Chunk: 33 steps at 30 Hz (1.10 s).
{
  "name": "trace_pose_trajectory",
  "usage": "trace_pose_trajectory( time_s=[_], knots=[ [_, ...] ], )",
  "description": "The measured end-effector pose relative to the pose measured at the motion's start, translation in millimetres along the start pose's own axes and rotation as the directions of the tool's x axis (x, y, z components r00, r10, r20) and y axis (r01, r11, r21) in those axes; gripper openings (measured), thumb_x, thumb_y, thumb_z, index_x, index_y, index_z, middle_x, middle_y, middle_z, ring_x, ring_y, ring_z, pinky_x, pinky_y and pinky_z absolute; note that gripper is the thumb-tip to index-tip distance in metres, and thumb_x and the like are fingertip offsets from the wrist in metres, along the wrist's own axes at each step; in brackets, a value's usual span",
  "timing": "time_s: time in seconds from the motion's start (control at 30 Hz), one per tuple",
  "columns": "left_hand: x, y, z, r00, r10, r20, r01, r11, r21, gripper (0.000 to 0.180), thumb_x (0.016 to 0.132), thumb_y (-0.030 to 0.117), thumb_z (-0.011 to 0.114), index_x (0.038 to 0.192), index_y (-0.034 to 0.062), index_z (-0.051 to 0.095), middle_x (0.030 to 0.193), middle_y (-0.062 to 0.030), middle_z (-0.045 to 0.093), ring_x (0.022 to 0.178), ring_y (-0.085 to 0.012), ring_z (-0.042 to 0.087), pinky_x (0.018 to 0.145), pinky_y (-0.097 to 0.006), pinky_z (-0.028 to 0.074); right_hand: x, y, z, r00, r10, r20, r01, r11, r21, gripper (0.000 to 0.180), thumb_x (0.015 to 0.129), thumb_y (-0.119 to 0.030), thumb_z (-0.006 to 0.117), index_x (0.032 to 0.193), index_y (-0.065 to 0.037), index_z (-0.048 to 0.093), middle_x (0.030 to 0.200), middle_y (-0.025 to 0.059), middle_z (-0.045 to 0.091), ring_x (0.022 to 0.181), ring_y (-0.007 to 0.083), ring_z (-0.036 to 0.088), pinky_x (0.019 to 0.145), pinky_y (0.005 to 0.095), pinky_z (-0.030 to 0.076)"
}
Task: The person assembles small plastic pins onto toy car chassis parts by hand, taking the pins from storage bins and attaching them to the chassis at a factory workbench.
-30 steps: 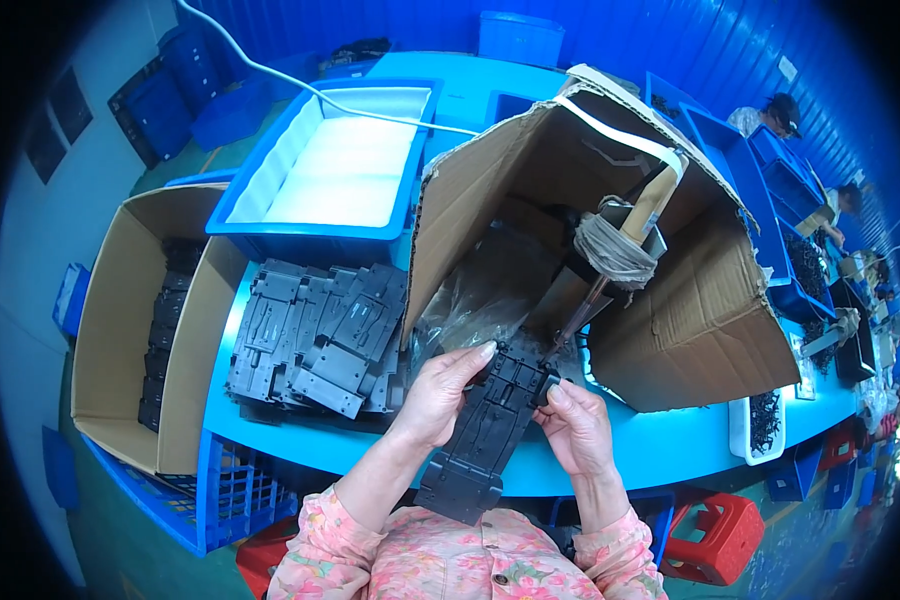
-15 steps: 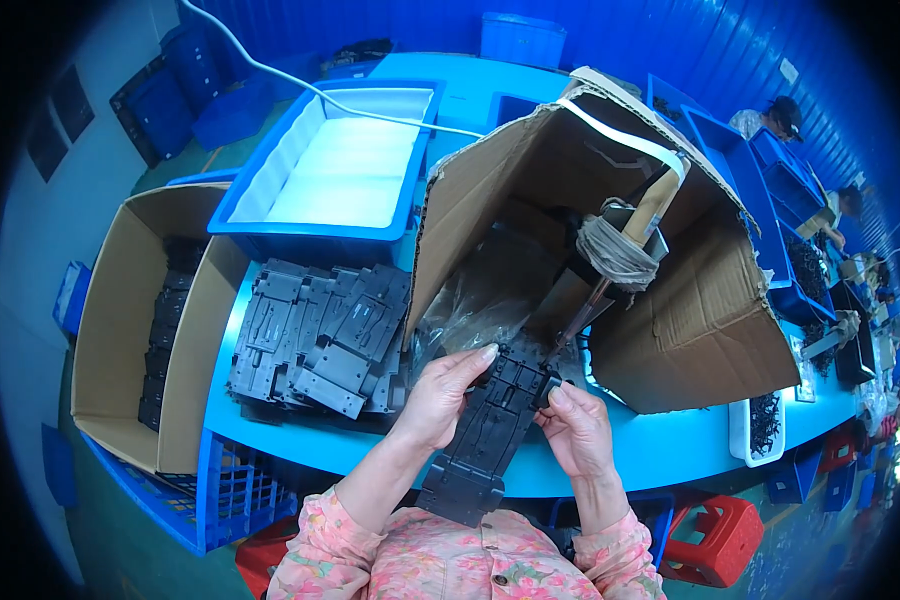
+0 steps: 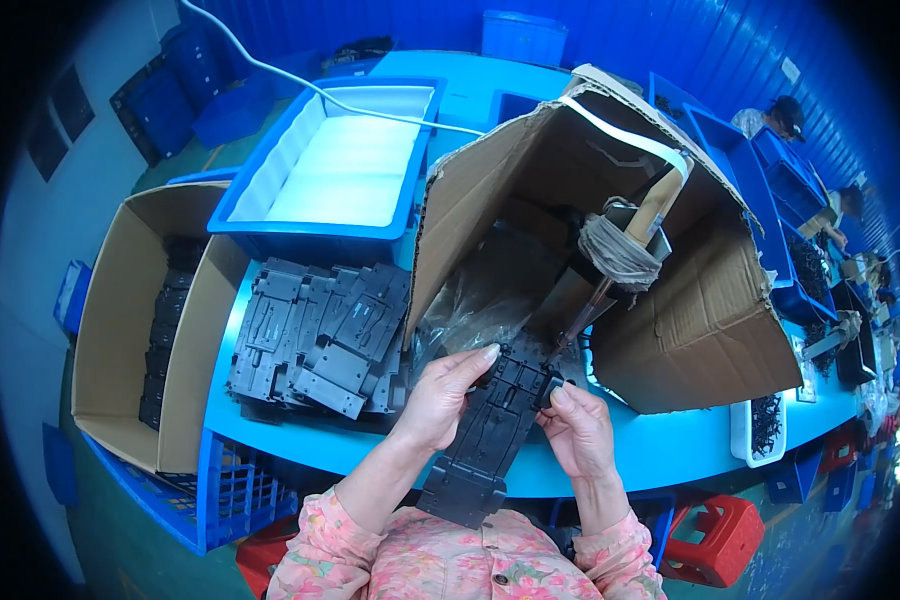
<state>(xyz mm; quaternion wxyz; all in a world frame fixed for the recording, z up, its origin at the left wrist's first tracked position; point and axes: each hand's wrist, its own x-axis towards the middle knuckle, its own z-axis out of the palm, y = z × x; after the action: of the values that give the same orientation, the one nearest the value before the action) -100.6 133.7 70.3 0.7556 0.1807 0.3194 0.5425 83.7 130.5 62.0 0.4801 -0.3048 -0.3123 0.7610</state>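
Between my hands is a long black moulded plastic part, tilted, its lower end toward my body. My left hand is closed on its left edge, the thumb lying on top near the far end. On the right edge, my right hand pinches the part between thumb and fingers. A slim metal tip of a soldering-iron-like tool points down at the part's far end; whether it touches, I cannot tell. The tool's mount is wrapped in grey cloth. A cut-open cardboard box surrounds the tool.
Stacked similar black parts lie on the blue table to the left. Behind them stands a blue bin with white lining. A cardboard carton holds more parts. At right are a white tray of small black pieces and a red stool.
Almost nothing differs. Both hands keep their grip on the black part, and the tool is in nearly the same place.
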Motion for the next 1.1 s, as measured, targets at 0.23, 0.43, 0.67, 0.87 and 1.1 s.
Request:
trace_pose_trajectory(
  time_s=[0.23, 0.43, 0.67, 0.87, 1.1],
  knots=[
    [-1.2, 1.1, 0.8, 1.000, 0.004, 0.003, -0.004, 1.000, 0.006, 0.029, 0.088, 0.022, 0.055, 0.098, -0.0050, 0.057, 0.086, -0.0086, 0.062, 0.072, -0.0112, 0.060, 0.067, -0.024, 0.051, -0.3, -0.9, 2.3, 1.000, 0.000, -0.006, 0.000, 1.000, 0.002, 0.021, 0.085, -0.013, 0.058, 0.100, 0.001, 0.062, 0.095, 0.0060, 0.063, 0.082, 0.0115, 0.056, 0.074, 0.0259, 0.044],
    [-0.7, 1.4, -2.3, 1.000, -0.023, -0.001, 0.023, 0.996, 0.092, 0.028, 0.088, 0.025, 0.056, 0.096, -0.0016, 0.059, 0.085, -0.0048, 0.062, 0.072, -0.0091, 0.059, 0.066, -0.023, 0.050, 0.3, -2.0, -3.5, 1.000, 0.016, 0.000, -0.016, 1.000, -0.002, 0.021, 0.086, -0.013, 0.057, 0.100, 0.001, 0.062, 0.092, 0.0055, 0.063, 0.081, 0.0113, 0.056, 0.074, 0.0258, 0.044],
    [-4.1, -2.1, -15.6, 0.978, -0.210, -0.002, 0.201, 0.934, 0.294, 0.026, 0.087, 0.026, 0.057, 0.096, 0.0013, 0.059, 0.081, -0.0010, 0.059, 0.074, -0.0082, 0.057, 0.071, -0.024, 0.048, 7.3, -0.8, -24.9, 0.991, 0.114, -0.074, -0.120, 0.989, -0.082, 0.015, 0.086, -0.015, 0.056, 0.087, -0.001, 0.063, 0.082, 0.0019, 0.061, 0.071, 0.0088, 0.053, 0.068, 0.0239, 0.042],
    [-3.5, -8.7, -9.9, 0.984, -0.178, -0.019, 0.176, 0.945, 0.275, 0.030, 0.087, 0.028, 0.056, 0.098, 0.0009, 0.059, 0.084, -0.0035, 0.061, 0.075, -0.0095, 0.057, 0.072, -0.024, 0.048, 7.7, 1.3, -23.1, 0.986, 0.125, -0.112, -0.125, 0.992, 0.008, 0.018, 0.087, -0.017, 0.055, 0.091, -0.001, 0.061, 0.083, 0.0032, 0.061, 0.072, 0.0096, 0.053, 0.070, 0.0251, 0.043],
    [15.7, -8.2, -5.5, 0.983, -0.181, -0.012, 0.178, 0.946, 0.271, 0.036, 0.087, 0.033, 0.057, 0.101, 0.0007, 0.059, 0.091, -0.0069, 0.062, 0.081, -0.0116, 0.059, 0.075, -0.025, 0.048, 9.2, -6.9, -16.0, 0.984, 0.020, -0.175, -0.021, 1.000, -0.008, 0.015, 0.087, -0.016, 0.055, 0.088, -0.003, 0.060, 0.080, 0.0001, 0.060, 0.069, 0.0058, 0.050, 0.068, 0.0201, 0.040]
  ],
)
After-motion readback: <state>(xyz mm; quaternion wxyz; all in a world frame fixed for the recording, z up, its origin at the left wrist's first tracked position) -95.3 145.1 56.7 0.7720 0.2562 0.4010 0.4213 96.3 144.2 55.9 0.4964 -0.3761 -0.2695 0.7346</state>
